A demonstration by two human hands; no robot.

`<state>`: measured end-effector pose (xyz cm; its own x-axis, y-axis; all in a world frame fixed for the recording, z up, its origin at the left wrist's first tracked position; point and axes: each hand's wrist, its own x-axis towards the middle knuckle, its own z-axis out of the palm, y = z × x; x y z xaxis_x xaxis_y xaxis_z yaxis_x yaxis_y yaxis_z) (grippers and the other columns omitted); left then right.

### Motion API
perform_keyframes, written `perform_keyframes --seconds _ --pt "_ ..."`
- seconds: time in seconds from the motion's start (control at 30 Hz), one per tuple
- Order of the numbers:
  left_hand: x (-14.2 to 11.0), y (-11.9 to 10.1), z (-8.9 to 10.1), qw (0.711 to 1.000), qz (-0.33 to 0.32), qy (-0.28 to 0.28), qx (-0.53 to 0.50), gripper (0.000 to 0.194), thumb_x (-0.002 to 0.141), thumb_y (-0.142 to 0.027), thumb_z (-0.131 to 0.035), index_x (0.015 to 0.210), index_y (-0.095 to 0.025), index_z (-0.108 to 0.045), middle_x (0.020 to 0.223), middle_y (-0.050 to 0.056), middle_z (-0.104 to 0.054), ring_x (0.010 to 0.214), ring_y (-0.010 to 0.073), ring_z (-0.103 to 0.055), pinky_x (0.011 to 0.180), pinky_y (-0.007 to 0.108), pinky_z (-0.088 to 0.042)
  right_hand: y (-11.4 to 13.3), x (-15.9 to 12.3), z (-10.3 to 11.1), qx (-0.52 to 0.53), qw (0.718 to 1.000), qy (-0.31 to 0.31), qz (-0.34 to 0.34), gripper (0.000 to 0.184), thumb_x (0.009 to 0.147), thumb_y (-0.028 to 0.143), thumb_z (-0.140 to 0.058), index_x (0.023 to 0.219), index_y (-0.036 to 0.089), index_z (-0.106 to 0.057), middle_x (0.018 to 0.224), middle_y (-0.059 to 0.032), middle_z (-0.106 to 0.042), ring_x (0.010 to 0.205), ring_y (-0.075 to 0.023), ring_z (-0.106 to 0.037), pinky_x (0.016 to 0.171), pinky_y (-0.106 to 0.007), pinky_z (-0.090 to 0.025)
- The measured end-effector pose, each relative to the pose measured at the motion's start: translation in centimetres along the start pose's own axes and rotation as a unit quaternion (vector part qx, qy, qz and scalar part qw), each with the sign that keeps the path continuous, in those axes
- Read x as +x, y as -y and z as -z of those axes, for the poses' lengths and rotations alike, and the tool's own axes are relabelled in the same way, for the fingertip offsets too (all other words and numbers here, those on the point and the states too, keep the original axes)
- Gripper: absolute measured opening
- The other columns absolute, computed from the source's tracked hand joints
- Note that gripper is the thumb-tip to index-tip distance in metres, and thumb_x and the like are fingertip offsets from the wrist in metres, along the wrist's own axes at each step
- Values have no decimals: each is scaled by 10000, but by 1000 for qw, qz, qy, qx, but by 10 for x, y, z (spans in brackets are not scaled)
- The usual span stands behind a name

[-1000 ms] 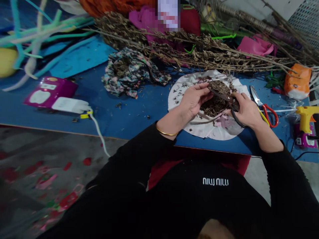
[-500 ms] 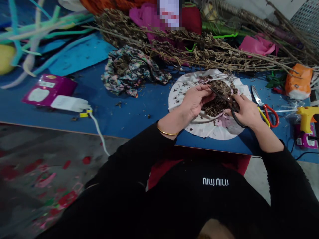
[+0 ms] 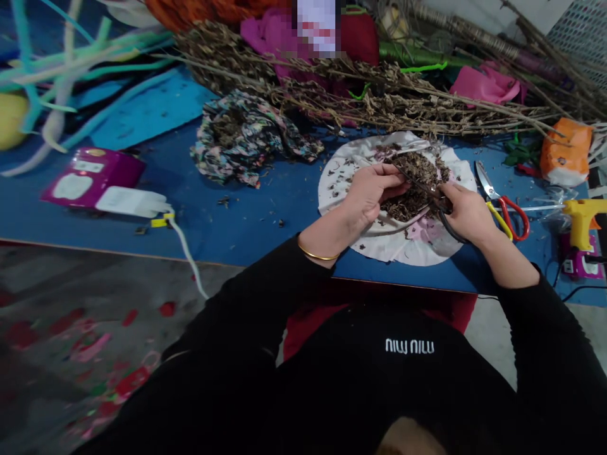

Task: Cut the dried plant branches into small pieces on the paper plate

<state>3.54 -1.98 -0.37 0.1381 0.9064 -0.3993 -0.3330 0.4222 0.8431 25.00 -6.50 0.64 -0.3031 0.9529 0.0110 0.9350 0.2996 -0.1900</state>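
Observation:
Black-handled scissors are in my right hand, their blades pointing up and left over a heap of dry brown plant bits. My left hand is closed in a pinch near the blade tips; what lies between the fingertips is too small to make out, perhaps a bit of dried plant. Under both hands the heap rests on a round white cloth with a pinkish patch. My fingers hide part of the blades and of the heap.
Red-and-yellow-handled scissors lie right of the cloth, near a yellow glue gun and an orange packet. Dried stalks run across the back. Left are a crumpled patterned cloth and a purple power strip.
The right hand has closed a little more around the scissor handles, and the blades look closer together. The left hand has hardly moved. The whole view has shifted slightly.

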Motion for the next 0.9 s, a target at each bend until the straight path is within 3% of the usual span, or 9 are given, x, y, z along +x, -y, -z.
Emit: perform_keyframes --seconds 0.2,0.37,0.57,0.9 --pt "1 -1 1 1000 -6 -1 -4 169 726 -39 -699 655 -165 -611 652 -6 -679 689 132 -712 855 323 -614 -1 1 -4 0 1000 -30 5 379 884 331 -464 1159 187 -680 1044 -140 -726 841 -259 -650 696 -351 -453" --pt "2 3 0 1000 4 28 13 130 707 -47 -727 734 -161 -671 694 4 -710 720 150 -724 860 351 -616 -1 1 -6 -23 999 -35 2 540 854 374 -514 1333 143 -609 1163 -178 -689 870 -288 -639 677 -368 -452" --pt "6 9 2 999 7 39 23 123 700 -63 -721 680 -157 -645 711 26 -721 760 160 -731 844 340 -614 -1 1 -7 -14 1000 -8 -2 468 849 299 -484 1260 144 -646 1132 -169 -691 899 -279 -645 703 -364 -450" --pt "-1 -3 -2 999 33 24 13 193 761 -6 -692 771 -175 -600 691 10 -693 727 150 -720 830 329 -618 -1 2 -5 -6 1000 -13 0 344 890 320 -487 1117 158 -688 1007 -153 -727 852 -264 -666 687 -342 -430"
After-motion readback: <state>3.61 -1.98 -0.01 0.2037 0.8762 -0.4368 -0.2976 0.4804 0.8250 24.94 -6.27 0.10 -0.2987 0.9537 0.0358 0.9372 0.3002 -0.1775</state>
